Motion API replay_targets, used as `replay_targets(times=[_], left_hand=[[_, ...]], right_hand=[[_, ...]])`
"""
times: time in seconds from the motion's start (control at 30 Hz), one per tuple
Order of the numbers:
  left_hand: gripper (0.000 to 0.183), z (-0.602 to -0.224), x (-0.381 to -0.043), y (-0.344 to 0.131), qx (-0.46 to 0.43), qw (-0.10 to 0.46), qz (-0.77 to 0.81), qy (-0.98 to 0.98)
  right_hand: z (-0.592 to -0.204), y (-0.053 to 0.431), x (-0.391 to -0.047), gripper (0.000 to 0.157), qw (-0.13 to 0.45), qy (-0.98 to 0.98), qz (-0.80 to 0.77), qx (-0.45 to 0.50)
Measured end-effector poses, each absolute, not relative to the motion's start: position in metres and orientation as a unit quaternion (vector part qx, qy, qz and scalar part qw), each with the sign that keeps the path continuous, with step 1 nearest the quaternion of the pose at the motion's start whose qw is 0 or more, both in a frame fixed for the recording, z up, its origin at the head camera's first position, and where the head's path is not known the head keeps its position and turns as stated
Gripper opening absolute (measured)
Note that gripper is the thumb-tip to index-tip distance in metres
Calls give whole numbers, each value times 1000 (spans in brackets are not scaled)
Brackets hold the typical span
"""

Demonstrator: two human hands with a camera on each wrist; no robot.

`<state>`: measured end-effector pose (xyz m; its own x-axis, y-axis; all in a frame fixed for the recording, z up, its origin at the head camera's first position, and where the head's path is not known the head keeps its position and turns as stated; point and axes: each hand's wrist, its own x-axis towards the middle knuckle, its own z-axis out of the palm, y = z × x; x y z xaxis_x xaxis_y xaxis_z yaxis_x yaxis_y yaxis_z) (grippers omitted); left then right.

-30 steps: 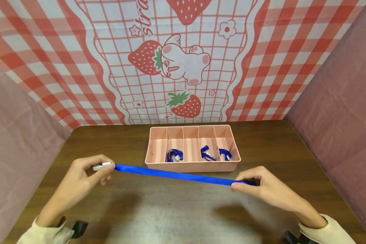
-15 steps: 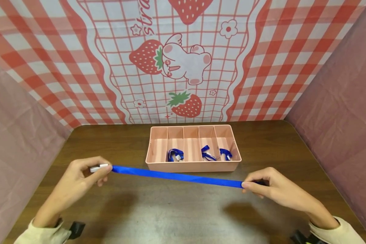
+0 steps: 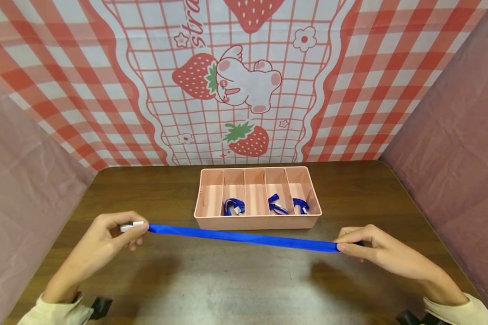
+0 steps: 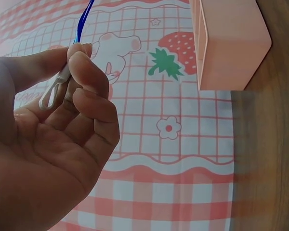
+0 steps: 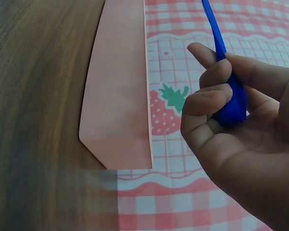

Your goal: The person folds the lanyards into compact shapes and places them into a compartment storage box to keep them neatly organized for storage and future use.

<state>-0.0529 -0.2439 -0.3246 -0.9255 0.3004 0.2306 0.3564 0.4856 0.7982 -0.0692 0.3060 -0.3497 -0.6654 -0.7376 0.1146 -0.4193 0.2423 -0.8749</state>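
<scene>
A blue lanyard (image 3: 244, 237) is stretched taut between the two hands above the table, sloping slightly down to the right. My left hand (image 3: 110, 237) pinches its end by the white plastic clip (image 4: 52, 94), whose loop sticks out toward the palm in the left wrist view. At the other end, my right hand (image 3: 380, 249) grips the strap between thumb and fingers. In the right wrist view a folded loop of the strap (image 5: 233, 106) hangs inside that palm. Beyond the lanyard sits a pink divided box (image 3: 258, 221) with more blue lanyards (image 3: 233, 206) in several compartments.
The brown wooden table (image 3: 154, 189) carries the box near its back edge. Behind it hangs a red-and-white strawberry cloth (image 3: 244, 90). Plain pink cloth (image 3: 443, 104) closes off both sides.
My right hand has moved to the right, lengthening the taut stretch of lanyard between the hands. My left hand has shifted slightly left, still pinching the clip end.
</scene>
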Motion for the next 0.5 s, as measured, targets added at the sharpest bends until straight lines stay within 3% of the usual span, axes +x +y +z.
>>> replay_targets(times=[0.33,0.5], left_hand=[[15,-328,-52,-247,-200,28,-476,-856],[16,-329,-53,-250,-210,18,-490,-846]], right_hand=[[-351,318,-67,16,147,790,-543,-244],[-352,321,-68,12,149,772,-569,-239]])
